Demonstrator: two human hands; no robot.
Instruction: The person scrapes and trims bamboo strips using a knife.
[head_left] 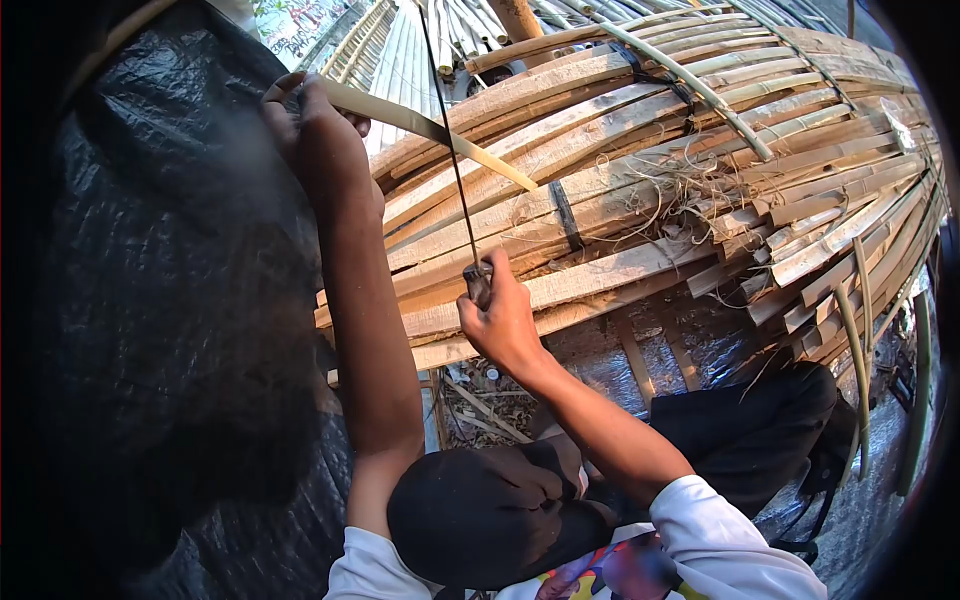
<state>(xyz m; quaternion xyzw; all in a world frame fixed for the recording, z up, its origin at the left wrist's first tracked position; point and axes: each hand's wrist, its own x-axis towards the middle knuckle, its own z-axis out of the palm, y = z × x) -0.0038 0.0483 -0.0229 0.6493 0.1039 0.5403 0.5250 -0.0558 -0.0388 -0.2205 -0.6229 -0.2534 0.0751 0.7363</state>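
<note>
My left hand (pixel 325 140) is raised at the upper left, its fingers closed round one end of a flat bamboo strip (pixel 400 115). The strip slants down to the right, and its far end is over the stacked bamboo slats (pixel 600 195). In the middle, my right hand (pixel 502 315) grips the dark handle of a long knife (pixel 455 160). Its narrow dark blade, seen nearly edge-on, points up and crosses the strip. Whether the edge touches the strip I cannot tell.
Fine shavings (pixel 670 195) lie tangled on the slats. A black plastic sheet (pixel 190 250) hangs along the left. Pale bamboo poles (pixel 470 25) lie at the top. Silvery sheeting (pixel 740 345) and scraps (pixel 480 410) are below, near black cloth (pixel 490 520).
</note>
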